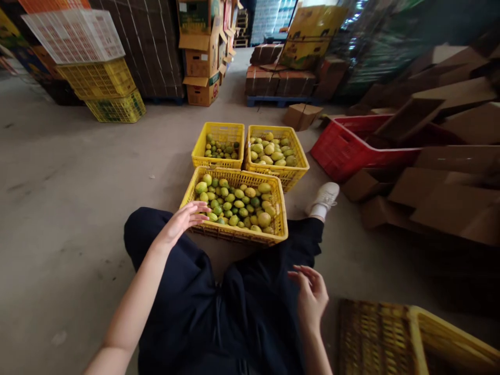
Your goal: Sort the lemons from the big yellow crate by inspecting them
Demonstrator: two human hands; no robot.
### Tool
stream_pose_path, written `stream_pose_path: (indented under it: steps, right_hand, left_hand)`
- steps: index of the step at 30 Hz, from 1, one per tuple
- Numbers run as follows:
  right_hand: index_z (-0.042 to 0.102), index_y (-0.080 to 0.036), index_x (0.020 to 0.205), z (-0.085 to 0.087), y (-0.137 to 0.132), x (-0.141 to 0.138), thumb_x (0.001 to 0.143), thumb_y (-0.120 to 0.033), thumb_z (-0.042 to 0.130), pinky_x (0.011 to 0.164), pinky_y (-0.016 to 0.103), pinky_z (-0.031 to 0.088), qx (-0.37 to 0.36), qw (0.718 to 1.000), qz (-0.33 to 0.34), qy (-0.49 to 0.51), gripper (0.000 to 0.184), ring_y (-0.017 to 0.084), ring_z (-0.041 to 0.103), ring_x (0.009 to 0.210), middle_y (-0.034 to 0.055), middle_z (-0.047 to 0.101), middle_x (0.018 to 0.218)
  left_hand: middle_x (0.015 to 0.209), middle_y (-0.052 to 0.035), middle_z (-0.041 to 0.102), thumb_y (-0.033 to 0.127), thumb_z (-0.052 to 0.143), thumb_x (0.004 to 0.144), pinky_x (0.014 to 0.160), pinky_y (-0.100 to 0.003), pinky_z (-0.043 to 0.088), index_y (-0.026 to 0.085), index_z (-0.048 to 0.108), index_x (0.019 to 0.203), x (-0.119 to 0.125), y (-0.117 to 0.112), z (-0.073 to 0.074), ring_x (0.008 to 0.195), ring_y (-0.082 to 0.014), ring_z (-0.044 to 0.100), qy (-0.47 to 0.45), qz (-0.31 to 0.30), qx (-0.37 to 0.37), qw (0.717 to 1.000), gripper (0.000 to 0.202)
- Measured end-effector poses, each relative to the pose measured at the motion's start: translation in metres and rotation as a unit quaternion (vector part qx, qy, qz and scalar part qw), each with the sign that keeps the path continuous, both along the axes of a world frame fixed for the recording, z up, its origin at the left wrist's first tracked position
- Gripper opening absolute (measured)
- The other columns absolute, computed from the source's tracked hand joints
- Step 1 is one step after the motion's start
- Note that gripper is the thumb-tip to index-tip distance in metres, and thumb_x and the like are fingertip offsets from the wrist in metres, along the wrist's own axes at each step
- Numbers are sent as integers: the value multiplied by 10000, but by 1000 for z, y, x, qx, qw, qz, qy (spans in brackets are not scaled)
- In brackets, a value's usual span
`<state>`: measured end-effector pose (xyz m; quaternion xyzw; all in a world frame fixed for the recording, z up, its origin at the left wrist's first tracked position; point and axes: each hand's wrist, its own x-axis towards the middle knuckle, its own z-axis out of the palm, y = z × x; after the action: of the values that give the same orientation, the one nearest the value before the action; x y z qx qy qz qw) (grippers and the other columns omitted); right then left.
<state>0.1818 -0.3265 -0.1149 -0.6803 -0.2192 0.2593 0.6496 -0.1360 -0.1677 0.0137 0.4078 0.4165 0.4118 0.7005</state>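
1. Directly ahead, a yellow crate (238, 237) sits on the floor between the person's knees, with two rear crates (201, 156) touching it behind.
2. Left hand (182, 221) hovers over its near-left corner, fingers spread, gripping nothing.
3. Right hand (312, 297) hangs above the lap, loosely curled, empty.
4. Green-yellow fruit (234, 204) fill the crate.

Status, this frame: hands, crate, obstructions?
Left hand open at rim of near yellow plastic crate, beside green-yellow fruit. Right hand open, empty, above lap. Nothing blocks either hand.

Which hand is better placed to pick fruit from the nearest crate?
Left: the left hand reaches over the edge of the nearest crate, beside the fruit; the right hand hovers open over the lap.
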Motion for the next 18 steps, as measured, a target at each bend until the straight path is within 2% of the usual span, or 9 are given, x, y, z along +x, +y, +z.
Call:
stream_pose_path:
  steps: [6, 10, 13, 15, 18]
  right_hand:
    - [650, -192, 935, 40, 28, -13, 735, -364, 682, 685, 325, 527, 20, 997, 67, -41, 265, 167, 661, 664, 33, 708, 878]
    - [667, -200, 909, 63, 44, -16, 744, -373, 693, 666, 314, 530, 35, 992, 108, -62, 240, 174, 657, 668, 39, 712, 866]
    - [686, -201, 872, 67, 54, -15, 747, -407, 710, 658, 308, 527, 19, 985, 158, -63, 242, 186, 651, 671, 40, 702, 806]
    - [698, -199, 847, 65, 60, -11, 745, -433, 720, 654, 307, 522, -10, 974, 216, -73, 256, 202, 650, 686, 44, 695, 768]
    - [710, -200, 837, 60, 72, 4, 774, -425, 698, 640, 302, 510, -69, 930, 326, -156, 233, 202, 639, 680, 54, 703, 787]
  left_hand:
    - [1037, -90, 742, 332, 637, 817, 814, -296, 506, 155, 699, 1041, -19, 16, 8, 863, -195, 705, 0, 24, 13, 1000, 292]
    - [1073, -95, 736, 381, 639, 813, 845, -300, 500, 158, 705, 1055, -14, 34, 15, 909, -207, 699, -9, 29, 55, 998, 335]
    - [1055, -90, 741, 436, 661, 788, 839, -298, 497, 164, 708, 1043, 2, 45, 13, 906, -214, 699, 2, 23, 64, 998, 376]
    - [1031, -87, 746, 456, 684, 764, 821, -294, 495, 163, 715, 1012, 13, 50, 7, 883, -215, 700, 27, 0, 52, 998, 385]
    - [1034, -93, 746, 463, 714, 734, 833, -304, 496, 157, 716, 1001, 22, 54, -11, 887, -219, 701, 38, -33, 11, 999, 406]
